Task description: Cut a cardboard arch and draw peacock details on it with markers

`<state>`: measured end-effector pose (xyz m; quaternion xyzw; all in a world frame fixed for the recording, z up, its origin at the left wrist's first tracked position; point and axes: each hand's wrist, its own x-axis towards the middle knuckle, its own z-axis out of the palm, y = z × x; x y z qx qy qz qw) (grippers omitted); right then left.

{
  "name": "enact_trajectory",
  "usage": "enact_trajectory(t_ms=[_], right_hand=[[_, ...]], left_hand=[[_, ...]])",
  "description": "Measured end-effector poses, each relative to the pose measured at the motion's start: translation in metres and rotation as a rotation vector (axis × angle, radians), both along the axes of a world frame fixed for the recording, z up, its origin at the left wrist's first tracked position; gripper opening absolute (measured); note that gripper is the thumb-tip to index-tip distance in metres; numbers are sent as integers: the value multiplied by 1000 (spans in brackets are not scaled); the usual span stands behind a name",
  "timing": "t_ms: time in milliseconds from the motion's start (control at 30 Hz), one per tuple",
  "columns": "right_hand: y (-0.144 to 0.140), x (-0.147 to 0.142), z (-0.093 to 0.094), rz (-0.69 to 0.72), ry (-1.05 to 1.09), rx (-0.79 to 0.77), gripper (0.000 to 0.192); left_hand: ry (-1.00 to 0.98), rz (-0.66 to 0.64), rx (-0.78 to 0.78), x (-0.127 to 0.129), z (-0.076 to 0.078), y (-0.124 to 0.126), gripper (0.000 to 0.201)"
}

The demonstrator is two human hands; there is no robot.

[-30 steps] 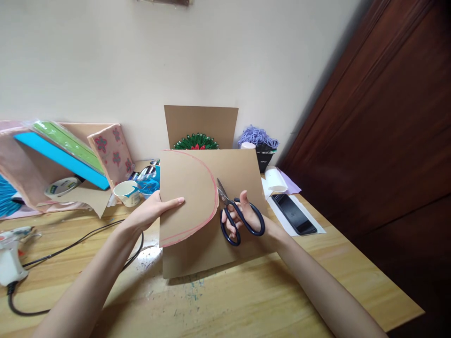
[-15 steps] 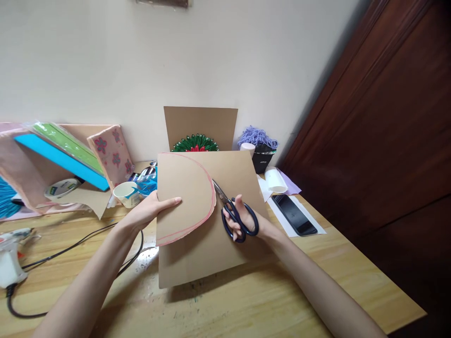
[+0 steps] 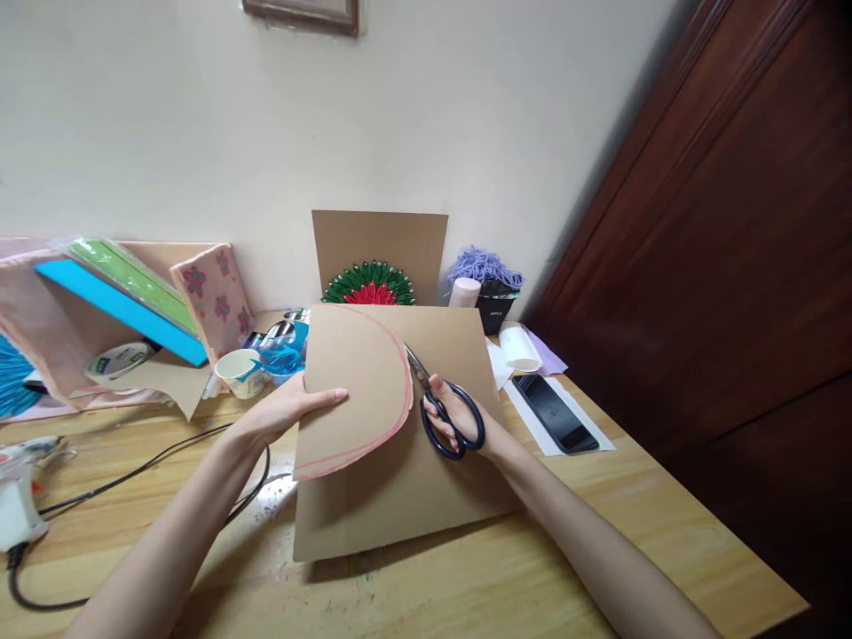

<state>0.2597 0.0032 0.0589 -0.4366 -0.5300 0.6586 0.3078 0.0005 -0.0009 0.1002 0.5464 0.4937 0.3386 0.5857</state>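
Left hand [image 3: 293, 410] pinches the cardboard sheet [image 3: 399, 497] at its left edge, thumb on the near face and the other fingers behind; looks like it holds the sheet off the wooden table [image 3: 466, 586] and tilted toward the camera so the red marker line [image 3: 403, 390] stays readable. Right hand [image 3: 459, 417] is closed through the loops of the dark-handled scissors [image 3: 439, 408], blades pointing up and left with the tips right at the curve, and they look nearly pressed together. The half-round part left of the line already flaps free along its lower edge, so the left hand grips that piece directly, probably to keep it from sagging into the blades. To the left on the table: a glue gun [image 3: 19, 497] with its black cable [image 3: 133, 470] running under the left forearm, apart from the sheet. To the right, a phone [image 3: 556, 413] on white paper, well clear. Further back: a paper cup [image 3: 240, 371], a tape roll [image 3: 116, 362], a blue and green foam sheets stack [image 3: 120, 293], a green-red round ornament [image 3: 369, 288] against a second cardboard, and purple yarn [image 3: 485, 264] by the wall. Nothing blocks the scissors' path.
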Motion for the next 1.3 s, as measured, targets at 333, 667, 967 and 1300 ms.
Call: enact_trajectory(t_ms=[333,667,967,1300], right_hand=[[1,8,20,136,63,-170,93],[11,-3,1,-15,39,-29,67],[15,-1,4,80,134,-156,82],[17,5,10,-10,66,-49,67]], left_hand=[[-25,-35,-33,-1,-8,2,60],[-50,-27,-24,4,-13,3,57],[-70,-24,-38,9,-7,-3,59],[-66,-34,-45,16,0,-10,63]])
